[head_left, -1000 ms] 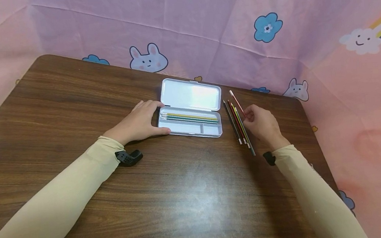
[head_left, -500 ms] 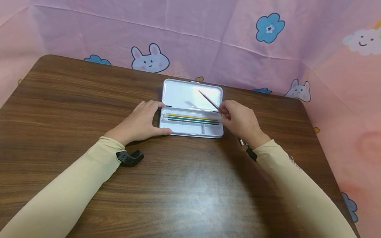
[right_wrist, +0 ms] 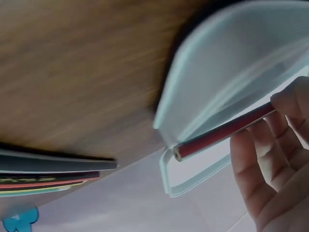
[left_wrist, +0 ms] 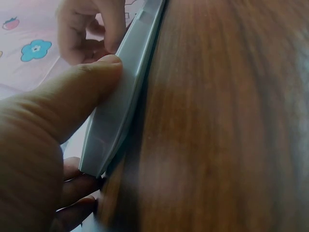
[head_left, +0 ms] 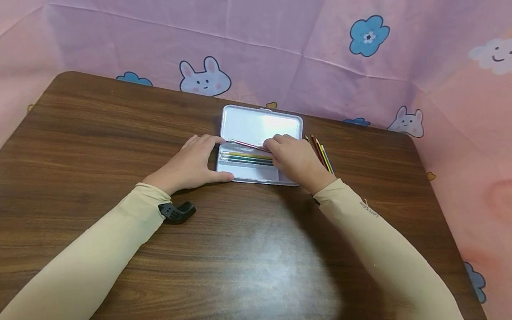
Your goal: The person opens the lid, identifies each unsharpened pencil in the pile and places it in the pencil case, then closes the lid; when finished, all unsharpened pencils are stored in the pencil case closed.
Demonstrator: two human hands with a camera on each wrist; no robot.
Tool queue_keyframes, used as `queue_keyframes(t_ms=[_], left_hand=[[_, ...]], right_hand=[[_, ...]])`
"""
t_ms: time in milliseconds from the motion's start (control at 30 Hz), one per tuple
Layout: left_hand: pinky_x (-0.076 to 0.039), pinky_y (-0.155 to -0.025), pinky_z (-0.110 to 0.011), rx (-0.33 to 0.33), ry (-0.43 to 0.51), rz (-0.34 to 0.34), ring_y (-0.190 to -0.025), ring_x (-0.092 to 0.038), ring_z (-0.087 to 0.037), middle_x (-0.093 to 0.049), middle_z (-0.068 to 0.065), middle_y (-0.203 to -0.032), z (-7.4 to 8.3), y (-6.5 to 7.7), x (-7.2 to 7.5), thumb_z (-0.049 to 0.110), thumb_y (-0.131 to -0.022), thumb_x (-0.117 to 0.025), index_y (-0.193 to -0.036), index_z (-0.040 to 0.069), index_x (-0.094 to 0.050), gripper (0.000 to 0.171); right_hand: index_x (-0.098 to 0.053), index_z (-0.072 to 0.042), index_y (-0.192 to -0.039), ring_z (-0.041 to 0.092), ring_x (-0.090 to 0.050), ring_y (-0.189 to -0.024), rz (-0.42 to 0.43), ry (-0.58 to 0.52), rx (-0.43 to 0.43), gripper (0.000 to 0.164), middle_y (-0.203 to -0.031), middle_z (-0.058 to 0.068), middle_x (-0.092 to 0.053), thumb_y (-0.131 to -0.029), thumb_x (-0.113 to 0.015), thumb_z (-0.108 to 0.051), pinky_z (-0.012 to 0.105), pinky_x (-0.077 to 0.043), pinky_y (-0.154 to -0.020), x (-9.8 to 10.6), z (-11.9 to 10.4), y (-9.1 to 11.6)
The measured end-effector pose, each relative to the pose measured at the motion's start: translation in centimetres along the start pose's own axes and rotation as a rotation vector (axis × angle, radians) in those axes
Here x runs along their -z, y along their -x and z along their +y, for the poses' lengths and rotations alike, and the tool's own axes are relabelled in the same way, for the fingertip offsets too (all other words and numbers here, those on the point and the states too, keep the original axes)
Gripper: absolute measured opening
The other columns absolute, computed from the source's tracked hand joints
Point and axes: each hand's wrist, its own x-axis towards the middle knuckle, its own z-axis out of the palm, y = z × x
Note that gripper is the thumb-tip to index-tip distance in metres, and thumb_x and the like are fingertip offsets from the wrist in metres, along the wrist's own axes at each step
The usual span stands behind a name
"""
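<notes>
A white pencil case (head_left: 251,171) lies with its lid (head_left: 242,121) raised toward the back. My left hand (head_left: 185,167) grips its left end, the thumb along the front wall and the fingers at the rear corner. Yellow and green pencils (head_left: 244,158) with pale ends lie lengthwise in the rear compartment. Over that compartment, near the hinge, my right hand (head_left: 296,159) pinches a red pencil (right_wrist: 217,134). In the right wrist view the pencil's flat, unsharpened end points toward the case's right end. The right hand covers that end in the head view.
Several loose pencils (head_left: 322,151) lie on the wooden table (head_left: 227,261) right of the case, partly behind the right forearm. A patterned cloth (head_left: 270,45) hangs along the table's back and right edges. A black strap (head_left: 177,212) is on the left wrist.
My right hand has picked the red pencil from the loose pencils and carried it left over the case, turning it lengthwise. The left hand keeps its hold on the case.
</notes>
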Motion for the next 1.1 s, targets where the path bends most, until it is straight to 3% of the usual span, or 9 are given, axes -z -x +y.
queue_keyframes(t_ms=[167, 367, 567, 767, 933, 1100], left_hand=[[-0.005, -0.130, -0.052, 0.001, 0.001, 0.004, -0.151, -0.033, -0.032, -0.044, -0.016, -0.155, 0.1, -0.1, 0.0, 0.062, -0.083, -0.079, -0.152, 0.005, -0.042, 0.097], [-0.006, -0.130, -0.051, 0.002, -0.007, 0.007, -0.150, -0.034, -0.031, -0.044, -0.015, -0.155, 0.2, -0.1, 0.0, 0.063, -0.082, -0.079, -0.151, 0.005, -0.043, 0.097], [-0.005, -0.130, -0.051, 0.003, -0.001, 0.007, -0.150, -0.034, -0.032, -0.044, -0.016, -0.155, 0.0, -0.1, 0.0, 0.062, -0.082, -0.080, -0.151, 0.004, -0.043, 0.098], [-0.005, -0.130, -0.052, -0.002, -0.002, 0.003, -0.151, -0.033, -0.033, -0.044, -0.016, -0.155, 0.1, -0.1, 0.0, 0.061, -0.083, -0.080, -0.152, 0.004, -0.043, 0.097], [-0.005, -0.130, -0.052, 0.004, -0.005, -0.003, -0.151, -0.032, -0.033, -0.043, -0.017, -0.156, 0.2, -0.1, 0.1, 0.059, -0.084, -0.080, -0.152, 0.004, -0.042, 0.096], [-0.005, -0.130, -0.052, 0.006, -0.001, -0.007, -0.152, -0.031, -0.034, -0.042, -0.017, -0.157, 0.2, 0.0, 0.1, 0.061, -0.084, -0.079, -0.153, 0.004, -0.042, 0.097]], right_hand=[[-0.070, -0.011, -0.120, 0.024, -0.070, -0.095, -0.031, 0.069, 0.051, 0.023, -0.105, 0.006, -0.072, -0.100, -0.060, -0.005, 0.039, -0.062, -0.070, -0.2, -0.6, -0.8], [-0.070, -0.013, -0.125, 0.024, -0.069, -0.095, -0.080, 0.084, 0.014, 0.028, -0.105, 0.006, -0.069, -0.104, -0.056, -0.003, 0.042, -0.062, -0.071, -0.2, -0.9, -1.1], [-0.075, -0.011, -0.117, 0.022, -0.068, -0.083, -0.103, 0.088, 0.005, 0.025, -0.096, 0.007, -0.066, -0.102, -0.057, 0.000, 0.039, -0.061, -0.066, -0.3, -1.1, -1.5], [-0.076, -0.010, -0.113, 0.022, -0.069, -0.084, -0.080, 0.064, 0.002, 0.025, -0.096, 0.006, -0.070, -0.101, -0.057, 0.000, 0.039, -0.061, -0.069, -0.5, -0.9, -1.4], [-0.074, -0.008, -0.111, 0.022, -0.069, -0.088, -0.042, -0.043, -0.025, 0.019, -0.099, 0.007, -0.072, -0.102, -0.059, -0.003, 0.040, -0.061, -0.075, 0.0, -0.2, -0.6], [-0.072, -0.006, -0.114, 0.024, -0.067, -0.094, 0.008, -0.232, -0.184, 0.016, -0.106, 0.009, -0.071, -0.101, -0.064, -0.009, 0.042, -0.059, -0.082, 1.2, 3.2, 2.1]])
